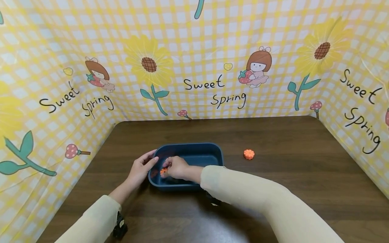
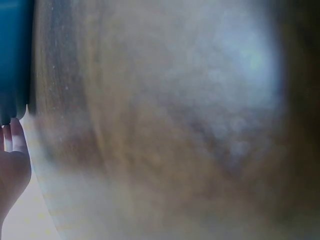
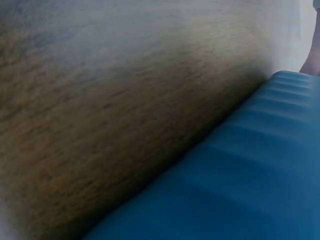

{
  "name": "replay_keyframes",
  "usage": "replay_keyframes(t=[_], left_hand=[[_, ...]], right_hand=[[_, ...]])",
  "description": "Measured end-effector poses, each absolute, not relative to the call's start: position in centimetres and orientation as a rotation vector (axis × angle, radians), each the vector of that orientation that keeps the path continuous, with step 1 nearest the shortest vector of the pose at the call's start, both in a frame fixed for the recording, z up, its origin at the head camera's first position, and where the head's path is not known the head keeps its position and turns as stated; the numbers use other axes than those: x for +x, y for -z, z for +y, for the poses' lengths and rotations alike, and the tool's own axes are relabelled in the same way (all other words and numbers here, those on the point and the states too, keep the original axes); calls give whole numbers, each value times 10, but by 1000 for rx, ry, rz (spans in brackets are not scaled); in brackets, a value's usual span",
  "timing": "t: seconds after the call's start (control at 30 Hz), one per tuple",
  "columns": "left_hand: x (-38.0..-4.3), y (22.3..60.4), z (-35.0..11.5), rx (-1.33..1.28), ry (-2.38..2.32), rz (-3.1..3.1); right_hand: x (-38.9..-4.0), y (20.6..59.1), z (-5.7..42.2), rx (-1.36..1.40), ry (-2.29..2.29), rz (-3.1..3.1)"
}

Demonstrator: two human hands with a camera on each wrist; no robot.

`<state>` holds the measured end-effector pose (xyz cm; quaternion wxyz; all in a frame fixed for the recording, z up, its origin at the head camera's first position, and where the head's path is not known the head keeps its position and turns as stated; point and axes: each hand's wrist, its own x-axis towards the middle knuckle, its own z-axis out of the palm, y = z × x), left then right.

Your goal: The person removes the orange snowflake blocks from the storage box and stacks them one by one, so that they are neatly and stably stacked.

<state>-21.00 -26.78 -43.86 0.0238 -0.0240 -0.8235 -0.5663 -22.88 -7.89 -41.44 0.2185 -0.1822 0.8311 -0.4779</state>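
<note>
A dark blue rectangular tray [image 1: 194, 145] with rounded corners sits on the table. My left hand [image 1: 141, 168] grips its left end, thumb over the rim and fingers along the outer wall. In the left wrist view, fingers [image 2: 18, 137] of that hand touch the tray's blue side [image 2: 15, 60]. My right hand [image 1: 177, 167] reaches over the near rim into the tray and pinches an orange round piece with a notched edge [image 1: 163, 171] low at the left end. The right wrist view has mostly the tray's ribbed outer wall [image 3: 240, 170].
A second orange notched round piece [image 1: 249, 154], perhaps a small stack, lies on the table right of the tray. The dark wooden table [image 1: 288, 175] is bordered at the back and sides by a yellow checked cloth [image 1: 194, 60] with printed flowers and words.
</note>
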Motion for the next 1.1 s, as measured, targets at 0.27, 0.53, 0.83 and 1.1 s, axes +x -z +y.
replay_keyframes(t=[0.27,0.53,0.83,1.1], left_hand=[[-210,437,-266,-33,1762,-2563],[-208,438,-266,-8,1764,-2554],[-209,440,-266,-9,1761,-2575],[-209,437,-267,-16,1727,-2582]], right_hand=[[-231,417,-78,-436,1243,2336],[-231,421,-77,-438,1186,2385],[-231,423,-78,-549,1081,2474],[-231,423,-78,-650,1077,2487]])
